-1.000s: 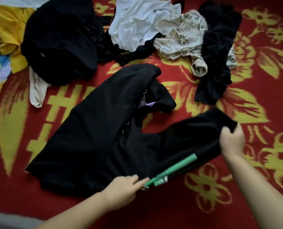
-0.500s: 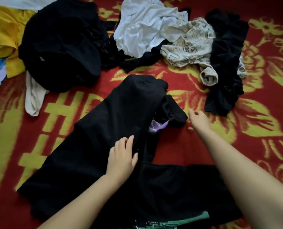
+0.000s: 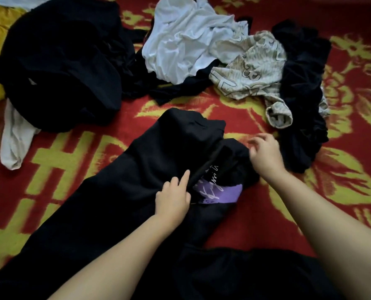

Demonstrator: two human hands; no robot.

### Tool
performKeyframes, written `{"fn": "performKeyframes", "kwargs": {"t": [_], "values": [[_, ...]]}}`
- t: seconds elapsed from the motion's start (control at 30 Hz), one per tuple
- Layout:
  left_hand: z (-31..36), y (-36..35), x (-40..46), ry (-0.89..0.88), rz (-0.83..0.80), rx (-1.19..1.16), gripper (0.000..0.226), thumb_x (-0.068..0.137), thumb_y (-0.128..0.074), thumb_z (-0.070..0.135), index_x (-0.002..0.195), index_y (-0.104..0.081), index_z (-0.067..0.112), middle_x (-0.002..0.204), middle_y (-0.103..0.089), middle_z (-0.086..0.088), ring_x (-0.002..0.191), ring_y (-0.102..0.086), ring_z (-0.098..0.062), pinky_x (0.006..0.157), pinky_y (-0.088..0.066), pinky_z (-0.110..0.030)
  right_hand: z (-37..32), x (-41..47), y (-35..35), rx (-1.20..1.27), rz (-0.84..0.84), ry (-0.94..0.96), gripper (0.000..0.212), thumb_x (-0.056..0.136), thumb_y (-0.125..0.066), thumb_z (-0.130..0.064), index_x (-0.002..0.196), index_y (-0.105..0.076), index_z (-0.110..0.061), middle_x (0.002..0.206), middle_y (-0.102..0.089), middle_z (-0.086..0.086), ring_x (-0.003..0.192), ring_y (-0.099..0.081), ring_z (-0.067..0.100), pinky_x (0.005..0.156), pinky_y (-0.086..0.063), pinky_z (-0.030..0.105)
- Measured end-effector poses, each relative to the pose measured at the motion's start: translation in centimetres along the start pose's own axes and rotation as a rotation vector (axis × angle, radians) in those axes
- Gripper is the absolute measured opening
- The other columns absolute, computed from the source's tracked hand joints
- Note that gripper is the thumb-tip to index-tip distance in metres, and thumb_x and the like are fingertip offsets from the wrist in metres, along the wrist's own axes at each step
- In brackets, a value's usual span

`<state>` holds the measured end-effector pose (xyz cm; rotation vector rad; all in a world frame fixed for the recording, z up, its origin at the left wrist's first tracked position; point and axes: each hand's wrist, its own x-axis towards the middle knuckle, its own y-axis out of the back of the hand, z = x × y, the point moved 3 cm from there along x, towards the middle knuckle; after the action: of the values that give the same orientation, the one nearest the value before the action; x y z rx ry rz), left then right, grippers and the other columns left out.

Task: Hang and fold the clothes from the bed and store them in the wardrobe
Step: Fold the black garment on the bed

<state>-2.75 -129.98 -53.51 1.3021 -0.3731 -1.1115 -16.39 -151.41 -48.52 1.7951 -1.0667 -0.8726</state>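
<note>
On the red and yellow bed cover, seen from the head camera, a black garment with a purple print lies at centre, running to 6 o'clock. The left hand rests on it beside the print, forefinger straight, holding nothing; the right hand, blurred, hovers loosely spread at its 2 o'clock edge. Black clothes lie at 10 o'clock, a white shirt at 12, a beige patterned top at 1.

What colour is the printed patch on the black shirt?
Purple, with white scribbled lettering; the head view shows it.
</note>
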Motion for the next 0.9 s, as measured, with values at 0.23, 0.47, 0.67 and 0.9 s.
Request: {"fn": "performKeyframes", "kwargs": {"t": [0.23,0.47,0.67,0.9], "values": [[-1.9,0.5,-1.4,-0.100,0.118,-0.478,0.053,0.095,-0.043,0.008,0.146,-0.037,0.021,0.093,-0.045,0.006,0.094,-0.052,-0.019,0.084,-0.045,-0.036,-9.2,5.5,-4.0,0.879,-0.265,-0.489,0.035,0.088,-0.063,-0.017,0.117,-0.057,0.001,0.098,-0.064,0.014,0.082,-0.065,0.026,0.067,-0.053,0.031],[0.3,1.2,-5.9,-0.465,0.300,-0.348,0.051,0.082,-0.045,0.022,0.129,-0.060,0.011,0.075,-0.054,0.001,0.061,-0.053,-0.013,0.058,-0.044,-0.024,-4.9,2.0,3.7,0.740,0.048,0.063,0.017,0.082,-0.061,-0.014,0.091,-0.070,-0.025,0.086,-0.069,-0.011,0.085,-0.063,0.000,0.078,-0.047,0.016],[0.9,-3.3,-6.7,-0.373,-0.132,0.006,0.057,0.098,-0.027,0.053,0.151,-0.018,0.033,0.123,-0.042,0.003,0.112,-0.046,-0.015,0.091,-0.039,-0.028,2.9,0.6,-0.5,0.087,-0.229,-0.275,0.066,0.092,-0.051,-0.049,0.142,-0.041,-0.007,0.140,-0.048,0.018,0.130,-0.044,0.033,0.108,-0.032,0.041],[0.3,-3.5,-6.7,-0.410,-0.229,0.029,0.058,0.097,-0.033,0.050,0.151,-0.014,0.038,0.119,-0.040,0.003,0.109,-0.043,-0.015,0.094,-0.037,-0.028,-3.5,4.6,-2.7,-0.015,-0.511,-0.199,0.079,0.082,-0.049,-0.071,0.123,-0.056,-0.005,0.119,-0.060,0.013,0.112,-0.056,0.032,0.090,-0.042,0.035]]}}
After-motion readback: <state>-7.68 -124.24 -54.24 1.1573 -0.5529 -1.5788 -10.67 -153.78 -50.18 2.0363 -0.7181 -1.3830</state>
